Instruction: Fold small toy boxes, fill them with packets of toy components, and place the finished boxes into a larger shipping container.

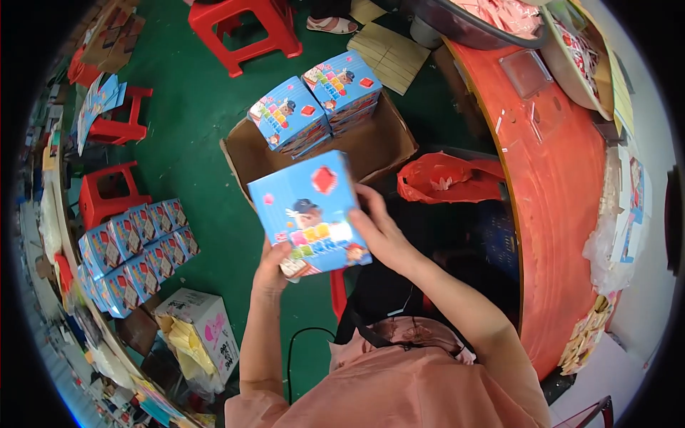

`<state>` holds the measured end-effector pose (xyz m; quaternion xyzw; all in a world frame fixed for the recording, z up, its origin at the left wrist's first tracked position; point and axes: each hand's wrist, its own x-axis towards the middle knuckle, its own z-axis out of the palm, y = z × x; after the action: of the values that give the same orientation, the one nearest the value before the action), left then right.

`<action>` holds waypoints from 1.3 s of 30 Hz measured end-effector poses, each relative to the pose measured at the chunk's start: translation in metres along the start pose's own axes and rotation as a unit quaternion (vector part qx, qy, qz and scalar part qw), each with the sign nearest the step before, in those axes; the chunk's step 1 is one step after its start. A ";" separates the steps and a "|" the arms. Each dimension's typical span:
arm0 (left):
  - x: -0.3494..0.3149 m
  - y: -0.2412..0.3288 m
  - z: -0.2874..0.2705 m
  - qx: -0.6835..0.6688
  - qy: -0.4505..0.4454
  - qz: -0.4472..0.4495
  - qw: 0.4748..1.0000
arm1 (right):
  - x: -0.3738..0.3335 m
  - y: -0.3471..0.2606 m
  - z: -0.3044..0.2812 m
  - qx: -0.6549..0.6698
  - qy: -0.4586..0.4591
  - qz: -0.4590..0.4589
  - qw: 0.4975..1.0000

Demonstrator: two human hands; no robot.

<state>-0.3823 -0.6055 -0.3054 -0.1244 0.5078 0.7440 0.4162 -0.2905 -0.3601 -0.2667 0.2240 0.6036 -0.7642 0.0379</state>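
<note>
While the left hand (pixel 272 265) grips the lower left edge of a blue box (pixel 303 189), thumb laid over the printed face, the right hand (pixel 382 232) clasps its right side, thumb on the face and fingers bent around the edge. Neither hand is spread wider than the box between them. The box is at the middle of the frame, tilted, in front of the carton (pixel 385 146); it is smooth, square-faced card, slightly blurred, with a bright patch of glare.

In the brown carton, above centre, two packed boxes (pixel 287 114) show their tops side by side (how many lie beneath is hard to tell). At lower left, more stacked boxes (pixel 139 253) stand in two tiers, about four along each visible row.

Three red stools (pixel 221 13) of hard, plastic-looking material can be counted, one at top and two at left. One white carton (pixel 214 324), at lower left, holds crumpled yellow sheeting. Right of centre is one thin, creased red bag (pixel 457 171). Two round basins (pixel 567 75) occupy the upper right, one dark, one pale, beside a glossy orange table (pixel 564 214) with a curved-looking edge.
</note>
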 end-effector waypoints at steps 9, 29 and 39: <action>0.109 -0.004 0.013 0.117 0.026 0.156 0.980 | 0.132 0.034 -0.063 -0.139 -0.067 -0.008 0.988; 0.197 -0.105 0.052 0.331 0.036 0.183 0.925 | 0.203 0.030 -0.184 -0.301 -0.204 0.309 0.879; 0.240 -0.109 0.045 0.157 0.005 0.024 0.987 | 0.241 0.068 -0.172 -0.382 -0.087 0.340 0.855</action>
<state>-0.4393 -0.4336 -0.5018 -0.0495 0.6230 0.6644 0.4099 -0.4334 -0.1655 -0.4516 0.3161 0.7286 -0.4292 0.4302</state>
